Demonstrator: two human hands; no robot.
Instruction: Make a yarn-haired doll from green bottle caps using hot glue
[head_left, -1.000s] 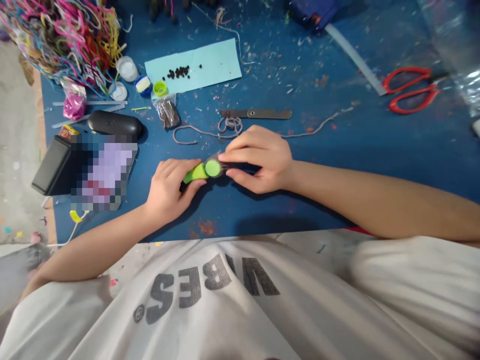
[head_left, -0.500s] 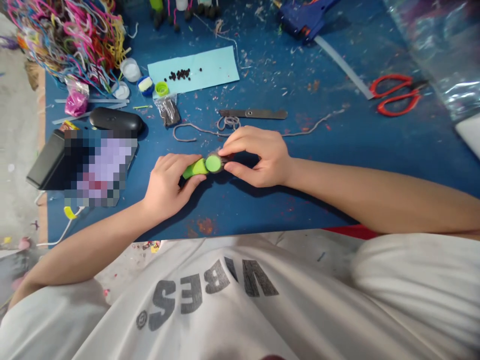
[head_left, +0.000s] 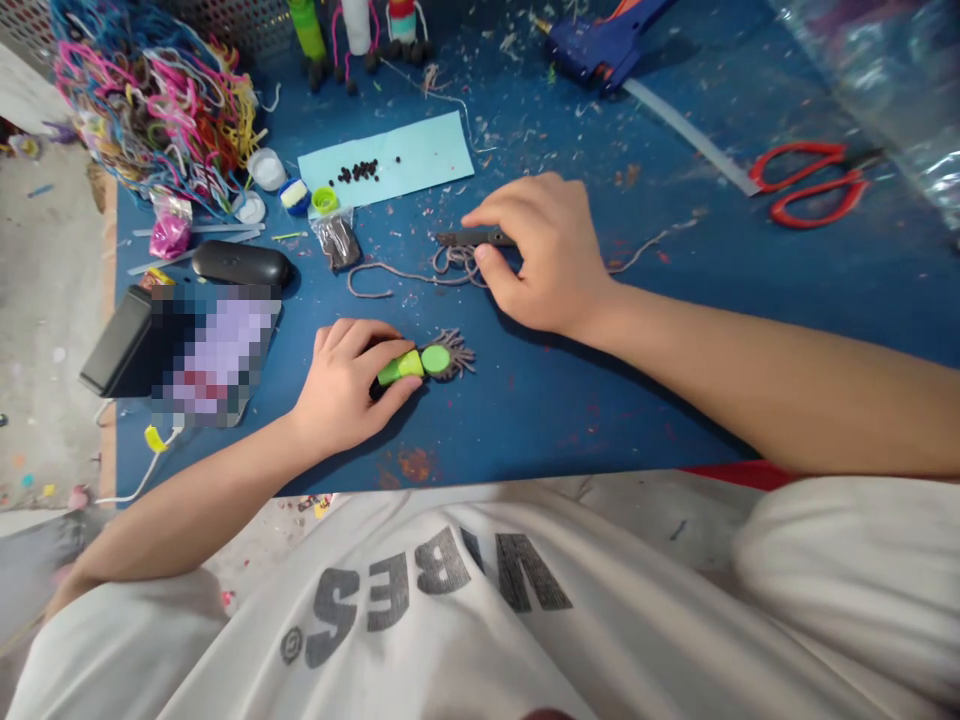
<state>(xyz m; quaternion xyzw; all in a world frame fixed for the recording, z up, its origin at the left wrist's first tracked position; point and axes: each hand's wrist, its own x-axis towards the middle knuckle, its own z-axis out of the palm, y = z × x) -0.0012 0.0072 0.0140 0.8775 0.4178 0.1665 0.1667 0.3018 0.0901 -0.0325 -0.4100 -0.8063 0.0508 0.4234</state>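
My left hand (head_left: 341,385) grips a small green doll (head_left: 435,361) by its body, between thumb and fingers. The doll lies near the table's front, its round light-green face up and grey yarn strands spread like hair from its head. My right hand (head_left: 553,255) is over a flat dark metal strip (head_left: 461,239) and a loose coil of grey yarn (head_left: 450,262). Its thumb and forefinger are apart, the thumb by the yarn and the forefinger just beyond the strip. Part of both things is hidden beneath this hand.
A light-blue paper (head_left: 442,150) carries small black beads. Red-handled scissors (head_left: 817,210) and a blue glue gun (head_left: 600,45) lie at right. On the left are a tangled yarn heap (head_left: 157,110), a black case (head_left: 240,264) and a phone (head_left: 225,350). Finished-looking dolls (head_left: 356,30) stand behind.
My right hand has left the doll's head and moved away and to the right, over the metal strip and yarn. The doll, still in my left hand, now shows its spread yarn hair.
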